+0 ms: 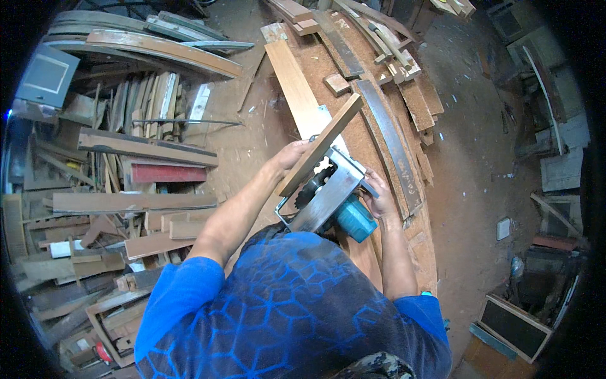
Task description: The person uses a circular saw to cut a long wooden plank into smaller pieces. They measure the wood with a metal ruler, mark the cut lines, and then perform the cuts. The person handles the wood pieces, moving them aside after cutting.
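Observation:
In the head view my left hand [290, 155] grips a narrow wooden strip [338, 119] held diagonally over a circular saw [320, 205], its fingertips partly hidden by the strip. The saw has a teal motor housing [357, 220] and a dark toothed blade [310, 190], which shows through its silver metal base plate, turned upward. My right hand [379, 197] is closed on the right end of the saw's base, beside the housing. Under and beyond the saw lies a long pale board [291, 82] on the brown workbench [420, 243].
Long metal-faced strips [385, 136] and wood offcuts [410, 107] lie on the bench. Heaps of planks and frames [145, 202] fill the left, with curved boards [164, 50] at the upper left. Right of the bench are dusty floor [467, 189] and panels and frames [514, 325].

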`<state>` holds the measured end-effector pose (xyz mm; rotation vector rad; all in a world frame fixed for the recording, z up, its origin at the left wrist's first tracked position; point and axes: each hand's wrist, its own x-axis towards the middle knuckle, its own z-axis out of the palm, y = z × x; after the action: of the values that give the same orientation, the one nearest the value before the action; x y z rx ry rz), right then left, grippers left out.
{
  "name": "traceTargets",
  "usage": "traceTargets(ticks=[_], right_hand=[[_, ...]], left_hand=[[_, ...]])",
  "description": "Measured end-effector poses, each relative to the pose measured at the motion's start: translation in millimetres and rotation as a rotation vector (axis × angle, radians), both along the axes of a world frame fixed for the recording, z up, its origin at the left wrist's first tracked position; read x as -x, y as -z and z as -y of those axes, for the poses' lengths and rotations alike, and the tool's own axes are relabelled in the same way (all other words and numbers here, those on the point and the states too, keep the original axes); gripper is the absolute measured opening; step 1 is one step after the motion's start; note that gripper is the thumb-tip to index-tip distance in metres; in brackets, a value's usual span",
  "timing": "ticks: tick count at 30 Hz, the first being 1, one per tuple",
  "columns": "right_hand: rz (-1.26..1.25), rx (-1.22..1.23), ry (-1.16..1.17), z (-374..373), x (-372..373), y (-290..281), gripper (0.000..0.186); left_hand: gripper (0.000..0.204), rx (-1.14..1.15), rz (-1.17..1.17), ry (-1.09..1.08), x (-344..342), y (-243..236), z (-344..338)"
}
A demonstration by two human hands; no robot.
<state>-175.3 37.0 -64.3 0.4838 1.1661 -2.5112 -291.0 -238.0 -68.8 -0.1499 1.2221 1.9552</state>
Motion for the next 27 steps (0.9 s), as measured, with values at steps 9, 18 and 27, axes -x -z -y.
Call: traceTargets(ticks=[9,18,27], right_hand=[[0.088,-0.904,-0.317,-11,72,100,0.036],[0.164,-0.412,-0.313,-10,85,65,0.030],[-0.009,0.270,-0.312,-20,11,39,0.047]], left_hand=[[0.038,0.066,-0.118,-0.039,-18,-10,3],[0.036,0.010,-0.094,-0.102,-21,-1,20],[0.034,0.034,-0.011,-0.068,-20,-15,12]])
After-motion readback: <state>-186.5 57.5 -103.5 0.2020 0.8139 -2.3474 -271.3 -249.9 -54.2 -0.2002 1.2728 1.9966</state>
